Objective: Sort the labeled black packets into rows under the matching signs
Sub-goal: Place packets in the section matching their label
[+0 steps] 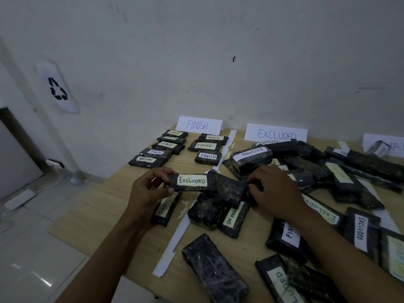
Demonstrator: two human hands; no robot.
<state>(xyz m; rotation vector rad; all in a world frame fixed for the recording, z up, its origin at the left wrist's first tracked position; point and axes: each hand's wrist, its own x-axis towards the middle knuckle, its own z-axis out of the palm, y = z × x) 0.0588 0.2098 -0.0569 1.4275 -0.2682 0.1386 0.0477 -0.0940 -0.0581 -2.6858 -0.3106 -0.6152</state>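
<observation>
Two hands share one packet. The left hand (150, 190) pinches the left end of the held packet (207, 184), thumb below and fingers above. The right hand (274, 193) grips its right end with curled fingers. Held packet: black, label EXCLUDED facing up, raised just above the table (98, 206) near its middle, over loose packets. Signs against the wall: FINISH sign (199, 124), EXCLUDED sign (276, 133), third sign (384, 145) at right, partly hidden. Under FINISH are two rows: left row (162, 147) of five, the nearest labelled WAITING, and right row (207, 148) of three. Under EXCLUDED an unsorted pile (317, 169) spreads right and toward the near edge. ON PROGRESS packet (234, 217) lies beneath the held packet. Paper strip (172, 243) runs along the table between the two sections. Recycling sheet (58, 88) hangs on the wall, left.
</observation>
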